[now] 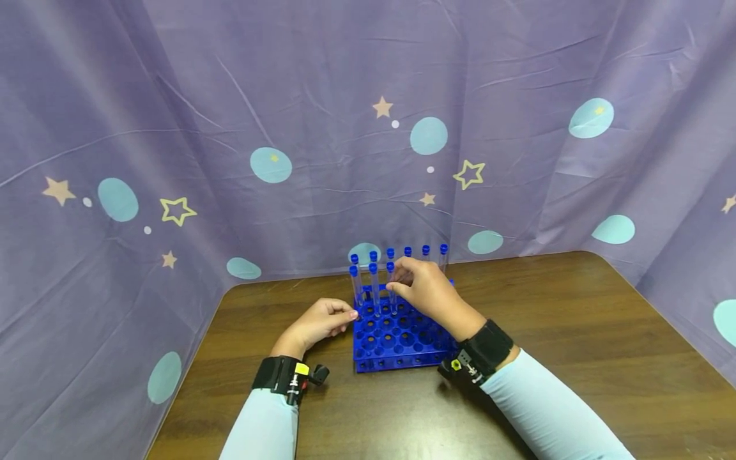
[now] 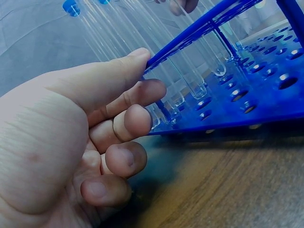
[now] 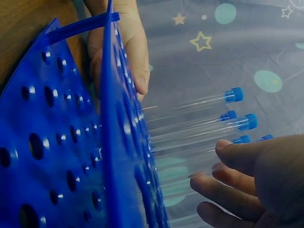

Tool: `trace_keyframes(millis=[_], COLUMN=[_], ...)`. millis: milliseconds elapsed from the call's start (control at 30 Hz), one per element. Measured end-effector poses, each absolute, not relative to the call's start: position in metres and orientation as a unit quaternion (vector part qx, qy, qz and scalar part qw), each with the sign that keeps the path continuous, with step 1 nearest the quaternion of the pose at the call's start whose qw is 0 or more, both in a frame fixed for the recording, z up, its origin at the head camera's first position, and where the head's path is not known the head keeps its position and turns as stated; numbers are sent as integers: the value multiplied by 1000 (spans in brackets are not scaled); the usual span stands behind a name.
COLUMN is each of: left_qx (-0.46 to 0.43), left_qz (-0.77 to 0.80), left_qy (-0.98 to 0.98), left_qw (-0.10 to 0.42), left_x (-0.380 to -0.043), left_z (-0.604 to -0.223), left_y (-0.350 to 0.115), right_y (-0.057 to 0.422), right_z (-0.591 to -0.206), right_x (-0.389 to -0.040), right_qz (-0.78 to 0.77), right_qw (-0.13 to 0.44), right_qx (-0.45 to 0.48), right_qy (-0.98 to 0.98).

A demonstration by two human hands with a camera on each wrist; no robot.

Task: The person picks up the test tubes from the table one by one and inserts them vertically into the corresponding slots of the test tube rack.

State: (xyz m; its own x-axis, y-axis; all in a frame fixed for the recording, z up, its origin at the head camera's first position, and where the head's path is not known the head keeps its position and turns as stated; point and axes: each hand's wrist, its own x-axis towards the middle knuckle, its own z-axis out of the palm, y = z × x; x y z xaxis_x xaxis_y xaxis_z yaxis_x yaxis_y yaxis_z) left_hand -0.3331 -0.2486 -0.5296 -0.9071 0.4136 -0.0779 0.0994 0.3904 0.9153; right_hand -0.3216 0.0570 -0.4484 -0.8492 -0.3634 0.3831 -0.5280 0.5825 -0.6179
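Observation:
My left hand (image 1: 318,324) pinches the near left corner of the upper plate of a blue test tube rack (image 1: 397,365); in the left wrist view its thumb lies over the plate edge and the other fingers curl below. My right hand (image 1: 428,287) reaches over the rack from the right, thumb and fingertips around a clear test tube (image 1: 392,291) with a blue cap, the third in its row. That tube stands upright in the rack. To its left in the same row stand two more capped test tubes, one of them nearest the left hand (image 1: 356,287).
Behind that row is another row of several blue-capped tubes (image 1: 444,255), partly hidden by the right hand. Unfilled holes (image 1: 388,339) cover the rack's front part. The rack stands on a brown wooden table (image 1: 575,332), with a purple patterned curtain (image 1: 322,211) behind.

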Motion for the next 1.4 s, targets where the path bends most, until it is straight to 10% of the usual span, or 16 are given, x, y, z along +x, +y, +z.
trace_keyframes(millis=[1400], left_qx=[156], left_qz=[531], left_qy=[820], left_qw=[147], left_x=[-331], left_z=[-527], left_y=[-246], right_y=[106], right_z=[-407], right_x=[-323], right_qz=[397], right_qw=[112], right_qx=[191], right_qy=[-891])
